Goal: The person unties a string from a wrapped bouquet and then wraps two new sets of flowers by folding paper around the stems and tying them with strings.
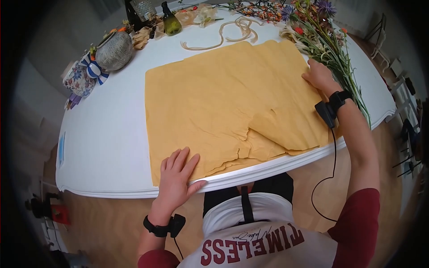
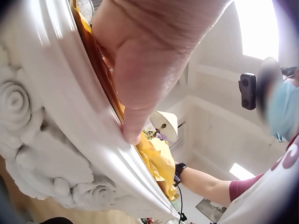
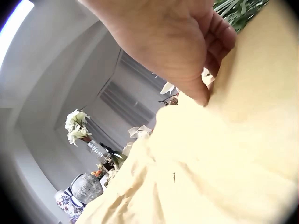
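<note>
A large sheet of yellow wrapping paper [image 1: 214,94] covers the middle of the white table, creased, with ragged, torn folds near the front edge. My left hand [image 1: 176,176] rests on its front left corner with fingers spread, and the thumb lies at the table's edge, as the left wrist view also shows. At the paper's right edge my right hand [image 1: 320,77] pinches the sheet, thumb on the near side and fingers curled behind it in the right wrist view. A long-stemmed bunch of flowers [image 1: 333,56] lies right beside that hand.
Cream cords [image 1: 223,38] lie behind the paper. A green glass bottle [image 1: 171,22], a round grey vase [image 1: 114,50] and a floral-patterned pot [image 1: 78,80] line the back left. A blue strip [image 1: 61,149] is at the left edge. The table edge [image 2: 88,98] has carved roses.
</note>
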Demonstrator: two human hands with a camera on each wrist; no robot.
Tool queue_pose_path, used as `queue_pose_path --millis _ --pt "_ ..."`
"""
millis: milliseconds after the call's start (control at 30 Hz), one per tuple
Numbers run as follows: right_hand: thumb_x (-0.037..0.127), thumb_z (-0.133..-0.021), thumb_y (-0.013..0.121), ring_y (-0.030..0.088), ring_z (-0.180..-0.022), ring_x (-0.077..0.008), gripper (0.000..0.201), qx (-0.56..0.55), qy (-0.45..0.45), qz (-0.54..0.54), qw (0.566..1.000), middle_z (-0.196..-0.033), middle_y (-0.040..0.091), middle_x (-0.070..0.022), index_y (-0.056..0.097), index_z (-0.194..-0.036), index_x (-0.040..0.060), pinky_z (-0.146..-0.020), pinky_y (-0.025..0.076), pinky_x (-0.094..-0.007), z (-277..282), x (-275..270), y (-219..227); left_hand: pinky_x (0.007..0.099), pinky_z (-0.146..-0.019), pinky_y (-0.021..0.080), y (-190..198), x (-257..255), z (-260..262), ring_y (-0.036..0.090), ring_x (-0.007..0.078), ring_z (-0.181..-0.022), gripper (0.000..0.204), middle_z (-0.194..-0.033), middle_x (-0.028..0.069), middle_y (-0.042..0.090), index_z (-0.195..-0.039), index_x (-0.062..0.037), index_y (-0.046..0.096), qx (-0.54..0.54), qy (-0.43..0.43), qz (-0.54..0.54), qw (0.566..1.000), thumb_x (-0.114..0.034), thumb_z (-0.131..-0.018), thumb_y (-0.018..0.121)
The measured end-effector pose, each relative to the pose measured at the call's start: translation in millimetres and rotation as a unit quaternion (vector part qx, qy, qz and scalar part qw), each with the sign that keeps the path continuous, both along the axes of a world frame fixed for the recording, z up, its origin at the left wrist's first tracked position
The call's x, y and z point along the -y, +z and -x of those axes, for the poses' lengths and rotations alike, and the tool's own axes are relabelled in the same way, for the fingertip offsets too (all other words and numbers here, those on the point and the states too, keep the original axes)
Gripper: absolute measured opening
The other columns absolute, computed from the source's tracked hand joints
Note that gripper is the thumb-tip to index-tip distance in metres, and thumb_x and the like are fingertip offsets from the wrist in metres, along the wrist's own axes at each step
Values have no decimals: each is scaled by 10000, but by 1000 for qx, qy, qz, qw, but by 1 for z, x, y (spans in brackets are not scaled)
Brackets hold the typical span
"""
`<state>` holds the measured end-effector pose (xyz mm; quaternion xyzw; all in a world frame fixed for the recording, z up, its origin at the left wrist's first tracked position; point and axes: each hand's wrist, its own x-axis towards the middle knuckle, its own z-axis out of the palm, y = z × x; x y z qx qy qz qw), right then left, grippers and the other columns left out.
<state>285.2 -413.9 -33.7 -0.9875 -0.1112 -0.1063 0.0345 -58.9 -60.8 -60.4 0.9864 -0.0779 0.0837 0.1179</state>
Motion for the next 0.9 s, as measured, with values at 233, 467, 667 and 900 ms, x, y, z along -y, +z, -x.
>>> queue_pose_path --millis 233,467,667,900 --pt "104 -790 580 539 -975 -330 322 61 295 -23 953 -1039 581 -148 542 -1098 18 -824 451 -394 86 -44 47 462 -1013 281 14 -7 -14 365 383 -1223 555 -1341 195 391 -1228 -56 508 -14 -50 -12 999 -367 -784 630" --pt "214 -805 596 482 -1074 -360 403 -181 414 -79 888 -1154 507 -208 527 -1168 56 -861 415 -423 158 -80 -14 450 -986 313 12 -17 -21 396 360 -1196 441 -1298 176 442 -1174 -68 564 -36 -63 58 996 -327 -820 606" --pt "437 -818 558 348 -1211 -451 540 -43 446 1 894 -1303 381 -259 472 -1291 190 -850 354 -557 181 -79 -34 351 -930 404 72 -51 -55 480 341 -1117 343 -1228 195 495 -1156 -42 569 -328 -53 169 928 -210 -858 574" --pt "447 -842 517 265 -1273 -455 528 -20 420 -56 905 -1368 309 -273 462 -1306 203 -926 247 -649 190 -76 -49 413 -988 347 68 23 -137 400 353 -1219 531 -1337 172 410 -1316 -67 409 -123 -248 -25 961 -311 -864 542"
